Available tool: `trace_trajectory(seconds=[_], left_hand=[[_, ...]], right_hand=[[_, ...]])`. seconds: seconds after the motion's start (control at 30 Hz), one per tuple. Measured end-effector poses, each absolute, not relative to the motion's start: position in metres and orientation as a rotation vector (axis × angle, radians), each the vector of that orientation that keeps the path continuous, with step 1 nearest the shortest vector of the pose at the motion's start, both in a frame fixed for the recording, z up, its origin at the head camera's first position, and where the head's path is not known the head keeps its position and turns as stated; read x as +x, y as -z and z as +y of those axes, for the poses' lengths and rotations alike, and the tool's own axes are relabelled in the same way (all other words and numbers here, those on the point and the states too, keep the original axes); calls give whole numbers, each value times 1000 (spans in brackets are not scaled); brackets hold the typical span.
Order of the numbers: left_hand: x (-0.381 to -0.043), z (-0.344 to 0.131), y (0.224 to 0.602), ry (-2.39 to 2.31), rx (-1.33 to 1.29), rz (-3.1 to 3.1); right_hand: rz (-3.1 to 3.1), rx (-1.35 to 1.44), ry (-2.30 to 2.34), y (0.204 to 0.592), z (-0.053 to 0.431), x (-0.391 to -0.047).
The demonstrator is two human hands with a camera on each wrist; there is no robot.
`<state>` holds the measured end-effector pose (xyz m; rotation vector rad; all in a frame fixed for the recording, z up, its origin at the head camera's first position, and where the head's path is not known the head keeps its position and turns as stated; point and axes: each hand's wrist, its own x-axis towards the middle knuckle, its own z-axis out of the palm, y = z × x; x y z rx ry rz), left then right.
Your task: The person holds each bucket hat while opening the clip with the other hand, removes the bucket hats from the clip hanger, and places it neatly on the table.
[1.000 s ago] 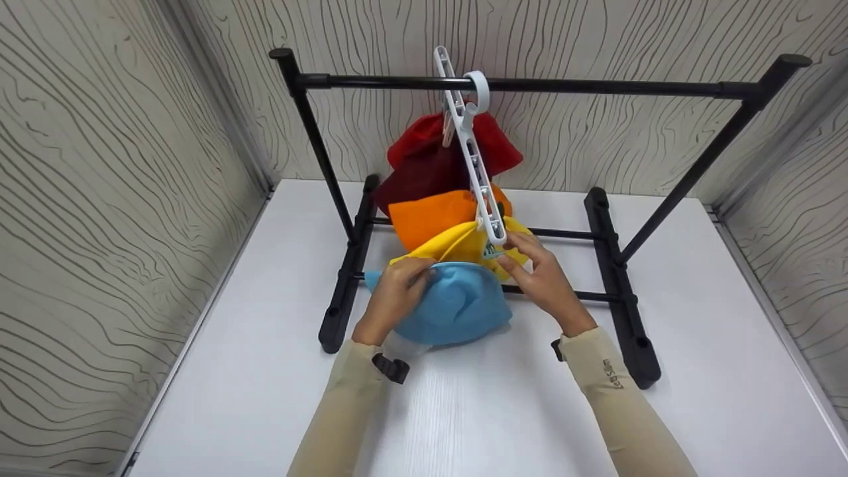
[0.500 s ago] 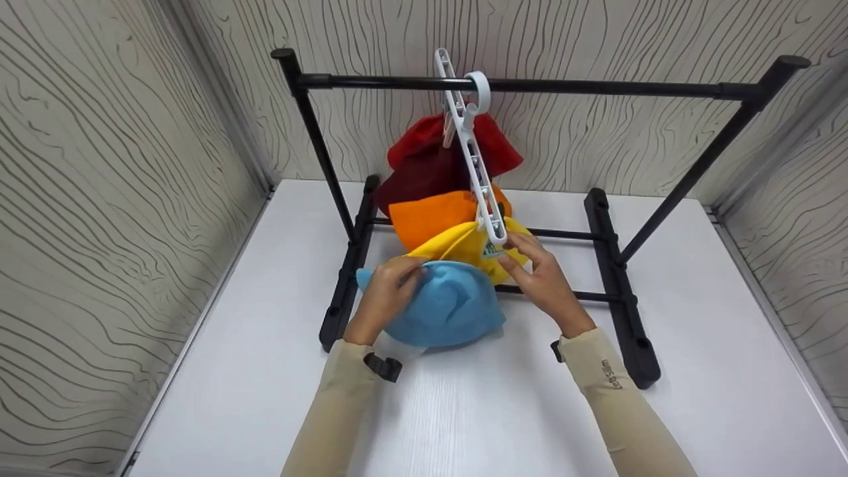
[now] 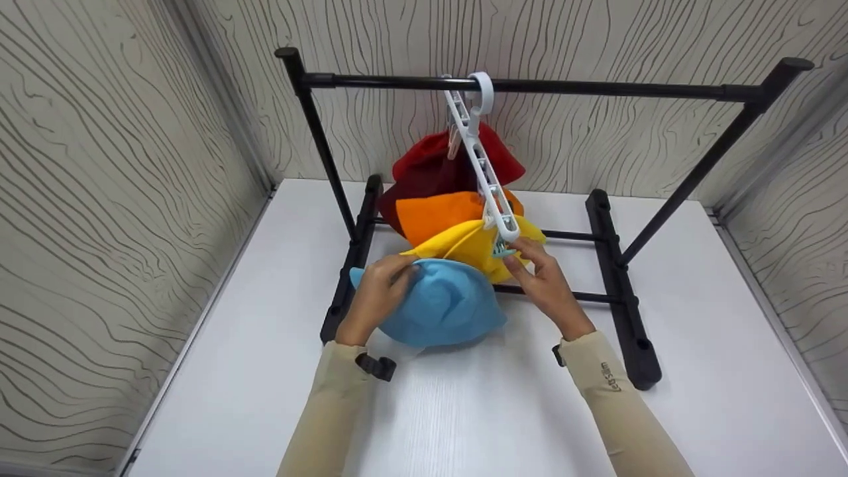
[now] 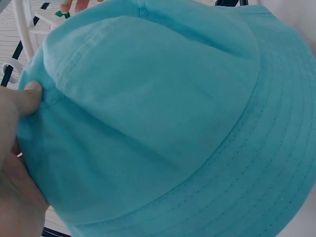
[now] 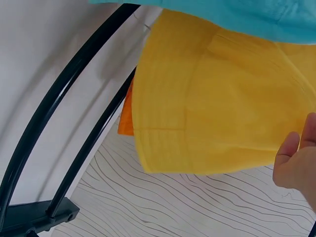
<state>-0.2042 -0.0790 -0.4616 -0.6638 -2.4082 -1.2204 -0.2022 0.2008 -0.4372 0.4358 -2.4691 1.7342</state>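
My left hand (image 3: 381,291) pinches the crown edge of a light blue bucket hat (image 3: 447,305), thumb outside the cloth, as the left wrist view also shows. My right hand (image 3: 543,281) pinches a green clothes peg (image 3: 501,248) at the near end of a white hanger (image 3: 487,172). Behind the blue hat hangs a yellow hat (image 3: 464,242), followed by an orange hat (image 3: 434,215), a dark red hat (image 3: 424,175) and a red hat (image 3: 500,156). In the right wrist view the peg is out of sight and the yellow hat (image 5: 222,103) fills the middle.
The hanger's hook loops over the top bar (image 3: 616,88) of a black rack. Its feet (image 3: 619,285) stand on a white table (image 3: 715,371), with low crossbars between them. Patterned walls (image 3: 99,199) enclose the back and sides.
The blue hat shifted left with my left hand, then stayed nearly still. The hanger's far end dropped and its near end swung slightly right, with my right hand staying at the peg.
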Motion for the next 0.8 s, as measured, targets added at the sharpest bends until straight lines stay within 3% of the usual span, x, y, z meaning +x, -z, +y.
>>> trace_trajectory(seconds=[0.8], left_hand=[[-202,-97,455,1233,-639,-2390]], right_hand=[[-2460,440,-1708,447,208,-203]])
